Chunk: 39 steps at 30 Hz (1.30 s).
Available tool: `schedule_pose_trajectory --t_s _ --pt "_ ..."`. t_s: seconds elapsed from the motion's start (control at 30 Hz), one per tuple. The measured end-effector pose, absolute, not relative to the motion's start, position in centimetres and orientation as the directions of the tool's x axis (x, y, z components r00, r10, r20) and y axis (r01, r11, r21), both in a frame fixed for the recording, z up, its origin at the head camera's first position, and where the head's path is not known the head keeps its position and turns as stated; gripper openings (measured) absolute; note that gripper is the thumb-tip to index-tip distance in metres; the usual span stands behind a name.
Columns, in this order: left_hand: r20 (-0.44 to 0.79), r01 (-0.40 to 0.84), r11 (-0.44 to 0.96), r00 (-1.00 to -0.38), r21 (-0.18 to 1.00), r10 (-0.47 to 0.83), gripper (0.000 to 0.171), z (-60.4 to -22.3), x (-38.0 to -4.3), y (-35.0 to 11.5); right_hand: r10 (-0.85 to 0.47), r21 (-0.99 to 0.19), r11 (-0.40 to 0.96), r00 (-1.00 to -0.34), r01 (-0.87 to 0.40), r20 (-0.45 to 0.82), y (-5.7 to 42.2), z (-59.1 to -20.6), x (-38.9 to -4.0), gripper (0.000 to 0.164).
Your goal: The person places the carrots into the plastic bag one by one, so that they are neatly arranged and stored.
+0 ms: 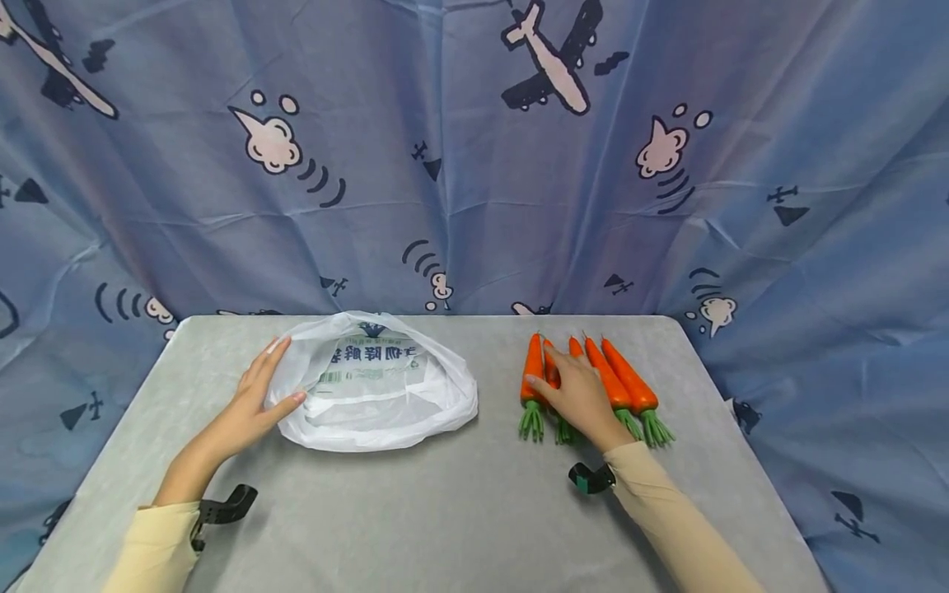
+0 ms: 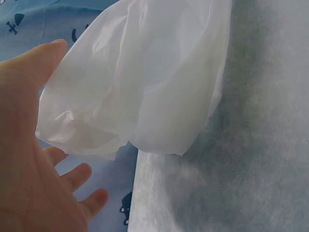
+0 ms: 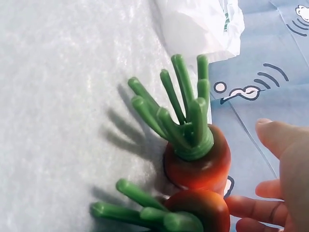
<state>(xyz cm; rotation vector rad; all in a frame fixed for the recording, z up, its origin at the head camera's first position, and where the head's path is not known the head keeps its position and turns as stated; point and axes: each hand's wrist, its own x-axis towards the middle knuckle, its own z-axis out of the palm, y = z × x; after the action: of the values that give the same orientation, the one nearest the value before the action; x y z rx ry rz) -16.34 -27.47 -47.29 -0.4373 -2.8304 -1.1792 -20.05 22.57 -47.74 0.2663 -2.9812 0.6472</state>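
Observation:
A white plastic bag lies on the table with its mouth spread wide and printing visible inside. My left hand is at its left edge, thumb and fingers extended and spread. In the left wrist view the bag's side rises beside that hand. Several orange carrots with green stem ends lie in a row on the right. Over them reaches my right hand, thumb above the leftmost carrot and fingers by the second carrot. In the right wrist view the fingers touch the nearer carrot; the thumb stands apart.
A grey table spans the view, with its far edge just behind the bag and carrots. Behind it hangs a blue curtain printed with planes. Each wrist wears a dark camera mount.

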Motion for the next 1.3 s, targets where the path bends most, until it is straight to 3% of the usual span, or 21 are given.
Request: schedule_pose_trajectory --t_s 0.5,1.07,1.3 --pt "0.043 0.185 0.694 -0.975 0.696 0.217 0.090 -46.6 -15.8 -27.4 -0.145 -0.351 0.918 -0.981 -0.182 0.130 21.4 -48.4 -20.9 0.074" --pt "0.079 0.223 0.683 -0.969 0.695 0.236 0.090 -46.6 -16.1 -26.9 -0.138 -0.367 0.913 -0.981 -0.178 0.133 21.4 -48.5 -21.2 0.074" --pt "0.071 0.218 0.675 -0.969 0.705 0.238 0.090 -46.4 -16.0 -26.6 -0.156 -0.317 0.932 -0.984 -0.177 0.090 21.6 -48.6 -21.4 0.077"
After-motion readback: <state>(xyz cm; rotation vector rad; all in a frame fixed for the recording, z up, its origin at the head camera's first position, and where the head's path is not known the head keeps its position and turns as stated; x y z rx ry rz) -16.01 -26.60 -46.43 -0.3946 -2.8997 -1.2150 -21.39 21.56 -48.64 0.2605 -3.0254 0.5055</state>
